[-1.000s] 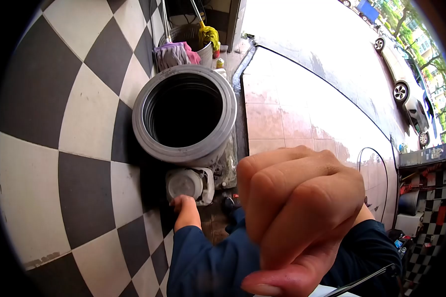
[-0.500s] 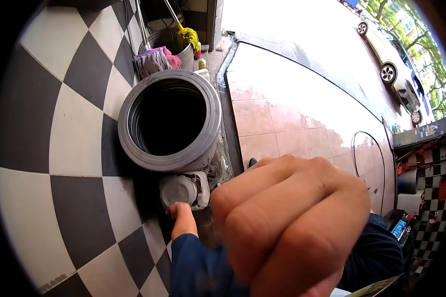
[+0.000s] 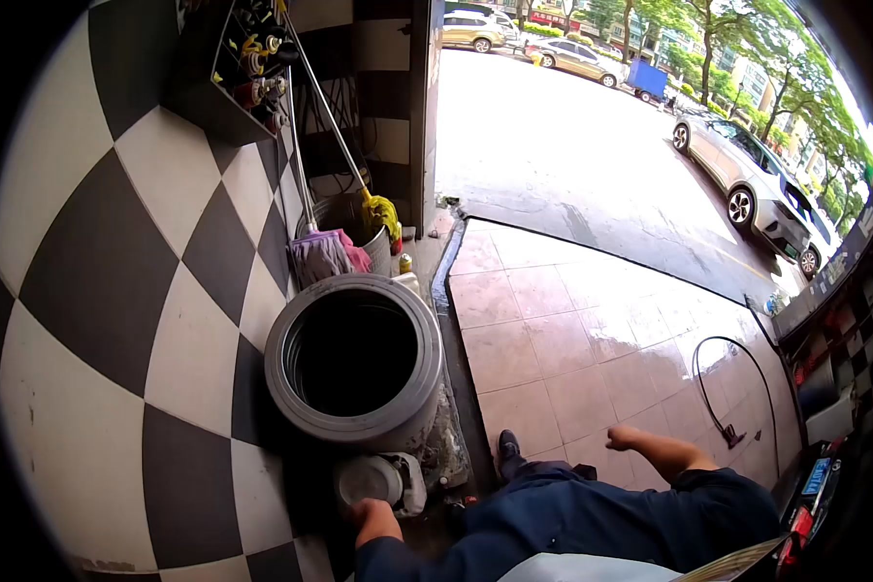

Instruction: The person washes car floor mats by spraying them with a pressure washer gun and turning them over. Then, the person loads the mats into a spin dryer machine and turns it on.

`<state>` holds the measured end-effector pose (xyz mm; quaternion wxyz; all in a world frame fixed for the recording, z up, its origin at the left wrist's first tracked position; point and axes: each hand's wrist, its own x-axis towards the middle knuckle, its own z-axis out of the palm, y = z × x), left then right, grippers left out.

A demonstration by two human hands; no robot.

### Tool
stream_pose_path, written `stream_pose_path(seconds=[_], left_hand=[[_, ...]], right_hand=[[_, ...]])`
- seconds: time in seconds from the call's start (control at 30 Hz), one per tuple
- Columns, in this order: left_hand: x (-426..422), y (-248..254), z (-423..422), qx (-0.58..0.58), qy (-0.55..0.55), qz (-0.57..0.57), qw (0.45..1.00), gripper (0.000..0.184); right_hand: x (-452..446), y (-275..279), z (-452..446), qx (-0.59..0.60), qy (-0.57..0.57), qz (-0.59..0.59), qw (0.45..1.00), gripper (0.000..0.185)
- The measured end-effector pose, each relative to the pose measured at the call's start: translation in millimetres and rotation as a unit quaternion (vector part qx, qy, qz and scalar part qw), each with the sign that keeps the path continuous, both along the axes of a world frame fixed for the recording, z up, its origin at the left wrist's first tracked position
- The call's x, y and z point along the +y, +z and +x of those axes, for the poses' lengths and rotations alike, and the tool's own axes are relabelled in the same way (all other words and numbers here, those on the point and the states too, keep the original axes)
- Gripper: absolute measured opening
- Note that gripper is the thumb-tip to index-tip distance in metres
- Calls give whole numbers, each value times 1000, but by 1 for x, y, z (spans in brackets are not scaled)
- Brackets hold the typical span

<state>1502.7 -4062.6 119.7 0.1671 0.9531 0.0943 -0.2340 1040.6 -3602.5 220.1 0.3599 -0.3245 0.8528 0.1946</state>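
My left hand (image 3: pixel 367 511) is closed at the near rim of a round whitish container (image 3: pixel 371 480), its fingertips partly hidden. Beside that container is a white plastic jug-like piece (image 3: pixel 413 485). Just beyond stands a large grey round drum (image 3: pixel 427 388) with a ribbed, dark inside. My right hand (image 3: pixel 627 438) is held out over the pink tiles as a loose fist, and nothing shows in it.
A basket (image 3: pixel 378 254) with a purple mop (image 3: pixel 322 254) and a yellow mop (image 3: pixel 381 211) stands behind the drum. Checkered tiles (image 3: pixel 194 339) line the left. A black hose (image 3: pixel 700 383) lies on the pink floor (image 3: pixel 572 388). Outside, a silver car (image 3: pixel 742 179) is parked.
My right hand has moved from close before the camera out to the right, over the floor. The view has tilted up, showing more street. My left hand stays at the whitish container.
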Motion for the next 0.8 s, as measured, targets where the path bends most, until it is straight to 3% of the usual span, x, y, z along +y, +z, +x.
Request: stream_pose_path(seconds=[0.03,0.1,0.17,0.2,0.23,0.27,0.3,0.4,0.47,0.57,0.8], left_hand=[[2,-2,2,12,-23,9,1000,49],[4,-2,4,39,-80,36,995,48],[5,-10,7,97,-252,131,954,47],[5,-9,8,111,-472,283,828,46],[3,-9,9,44,-709,440,550,45],[1,-12,9,-4,-798,453,398,45],[-1,-15,11,-16,-833,447,325,44],[-9,-15,15,-33,-858,469,206,43],[-10,-14,13,-60,-862,483,143,41],[-8,-12,10,-79,-868,480,97,40],[-9,-16,12,-94,-877,467,60,36]], right_hand=[[33,12,21,-39,14,86,995,40],[87,24,70,-70,-50,97,992,38],[89,58,116,-111,-128,105,980,34],[87,65,126,-126,-149,104,975,34],[80,66,129,-130,-147,102,975,34],[76,64,132,-132,-134,102,977,34],[70,61,130,-129,-114,102,980,34],[63,51,127,-123,-51,107,985,34],[62,48,127,-121,-20,112,986,33],[59,46,127,-122,9,117,986,33],[59,47,135,-127,43,120,984,32]])
